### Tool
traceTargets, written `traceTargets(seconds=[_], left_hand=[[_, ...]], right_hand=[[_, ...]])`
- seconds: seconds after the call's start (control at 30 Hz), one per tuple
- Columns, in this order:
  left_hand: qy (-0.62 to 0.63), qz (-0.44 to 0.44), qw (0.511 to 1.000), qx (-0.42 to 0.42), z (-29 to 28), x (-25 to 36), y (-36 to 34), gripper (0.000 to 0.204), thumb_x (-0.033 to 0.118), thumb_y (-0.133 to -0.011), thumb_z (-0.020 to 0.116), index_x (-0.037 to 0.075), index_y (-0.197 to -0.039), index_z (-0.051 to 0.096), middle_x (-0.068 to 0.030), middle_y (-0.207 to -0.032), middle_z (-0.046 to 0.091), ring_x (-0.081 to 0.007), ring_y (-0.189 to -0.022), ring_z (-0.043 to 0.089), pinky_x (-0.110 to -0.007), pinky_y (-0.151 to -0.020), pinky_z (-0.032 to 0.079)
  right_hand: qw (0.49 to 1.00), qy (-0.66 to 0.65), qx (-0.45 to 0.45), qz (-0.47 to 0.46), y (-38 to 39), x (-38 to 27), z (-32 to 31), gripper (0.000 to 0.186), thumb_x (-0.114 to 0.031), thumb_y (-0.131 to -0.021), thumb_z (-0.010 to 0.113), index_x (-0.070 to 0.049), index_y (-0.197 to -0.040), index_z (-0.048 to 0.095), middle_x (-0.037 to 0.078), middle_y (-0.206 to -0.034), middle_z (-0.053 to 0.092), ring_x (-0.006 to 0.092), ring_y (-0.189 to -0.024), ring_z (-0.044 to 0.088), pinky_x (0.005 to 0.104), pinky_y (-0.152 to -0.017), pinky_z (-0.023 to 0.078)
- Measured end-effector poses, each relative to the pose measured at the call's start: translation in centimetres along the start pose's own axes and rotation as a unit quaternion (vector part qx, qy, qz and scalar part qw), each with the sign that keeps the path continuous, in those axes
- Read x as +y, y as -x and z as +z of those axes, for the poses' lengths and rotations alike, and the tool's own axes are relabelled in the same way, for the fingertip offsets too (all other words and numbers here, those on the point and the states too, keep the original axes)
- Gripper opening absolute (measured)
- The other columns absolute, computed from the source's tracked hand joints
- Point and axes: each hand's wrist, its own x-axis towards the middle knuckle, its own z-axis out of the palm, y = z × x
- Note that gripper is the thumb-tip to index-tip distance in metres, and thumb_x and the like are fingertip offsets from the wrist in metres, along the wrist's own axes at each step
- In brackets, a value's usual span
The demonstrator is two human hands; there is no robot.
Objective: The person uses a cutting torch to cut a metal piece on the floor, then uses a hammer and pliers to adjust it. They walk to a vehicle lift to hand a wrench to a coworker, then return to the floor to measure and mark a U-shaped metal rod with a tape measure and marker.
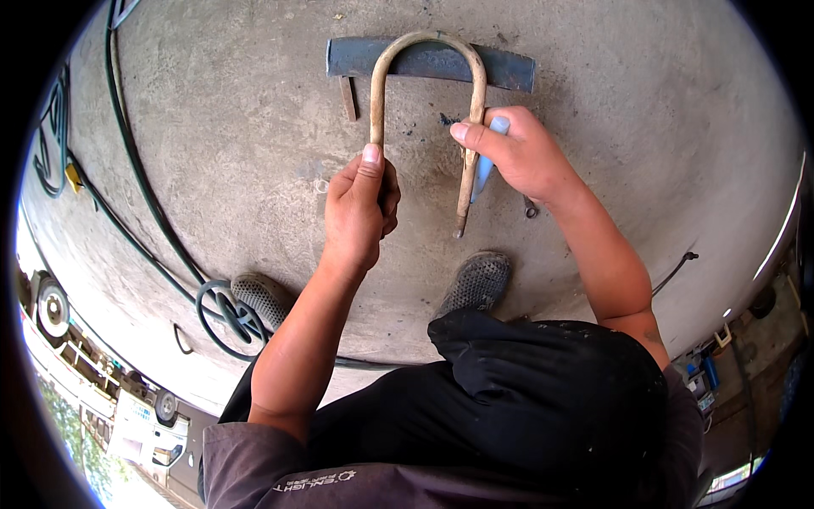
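dark trousers point(509, 399) fill 6 o'clock. left hand point(360, 204) fisted around u-bolt point(424, 42) leg at centre; right hand point(521, 153) clasps other leg plus blue marker point(485, 165). arch rests on flat steel bar point(509, 69), 12 o'clock. risk: arch skids off, marker slips.

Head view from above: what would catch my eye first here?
A big rusty U-shaped rod stands out at the top centre, its bend resting over a flat dark metal bar on the concrete floor. The left hand grips one leg of it, while the right hand holds the other leg together with a light blue stick. Green hoses snake along the floor on the left.
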Motion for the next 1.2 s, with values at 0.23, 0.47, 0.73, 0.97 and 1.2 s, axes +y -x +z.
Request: traceTargets(seconds=[0.23, 0.47, 0.73, 0.97, 1.2], left_hand=[[-0.030, 0.071, 0.997, -0.018, -1.0, -2.8, 0.6, 0.048, 0.045, -0.111, 0.043, 0.010, -0.078, 0.048, 0.0029, -0.057, 0.039, -0.0068, -0.043, 0.030, -0.025, -0.040, 0.026], [-0.037, 0.011, 0.999, -0.009, -4.5, -9.5, 2.4, 0.046, 0.043, -0.111, 0.045, 0.011, -0.079, 0.051, 0.0038, -0.060, 0.043, -0.0069, -0.047, 0.038, -0.025, -0.042, 0.030], [-0.269, 0.081, 0.960, 0.007, -7.3, -10.4, 1.8, 0.049, 0.043, -0.110, 0.048, 0.002, -0.085, 0.058, -0.0021, -0.069, 0.054, -0.0131, -0.065, 0.052, -0.034, -0.059, 0.045], [-0.625, 0.105, 0.772, 0.047, -7.5, -5.2, 3.7, 0.041, 0.040, -0.102, 0.055, 0.001, -0.096, 0.066, -0.0250, -0.098, 0.071, -0.0457, -0.097, 0.067, -0.055, -0.084, 0.053], [-0.742, 0.121, 0.659, -0.017, -12.4, 0.9, 5.4, 0.031, 0.034, -0.098, 0.060, 0.004, -0.090, 0.067, -0.0214, -0.096, 0.072, -0.0428, -0.094, 0.069, -0.054, -0.079, 0.055]], right_hand=[[0.998, 0.056, -0.036, 0.012, 0.7, 1.6, -0.3, 0.035, -0.034, -0.099, 0.069, -0.003, -0.082, 0.068, -0.005, -0.070, 0.055, 0.0062, -0.070, 0.049, 0.0292, -0.062, 0.041], [0.990, 0.092, -0.097, 0.047, 3.4, 6.5, 3.4, 0.040, -0.035, -0.095, 0.073, 0.001, -0.078, 0.069, 0.008, -0.060, 0.059, 0.0155, -0.057, 0.056, 0.0382, -0.056, 0.045], [0.983, 0.115, -0.071, 0.126, 4.3, 6.4, 3.7, 0.041, -0.036, -0.094, 0.072, 0.001, -0.079, 0.065, 0.006, -0.060, 0.053, 0.0150, -0.058, 0.053, 0.0392, -0.057, 0.046], [0.989, -0.053, 0.119, 0.073, 5.4, 6.7, 1.6, 0.026, -0.024, -0.090, 0.079, -0.003, -0.090, 0.065, -0.003, -0.072, 0.052, 0.0093, -0.066, 0.049, 0.0333, -0.056, 0.042], [0.981, -0.032, 0.183, 0.052, 7.5, 9.7, 1.1, 0.021, -0.018, -0.090, 0.074, 0.000, -0.093, 0.063, 0.004, -0.073, 0.060, 0.0186, -0.066, 0.059, 0.0380, -0.064, 0.051]])
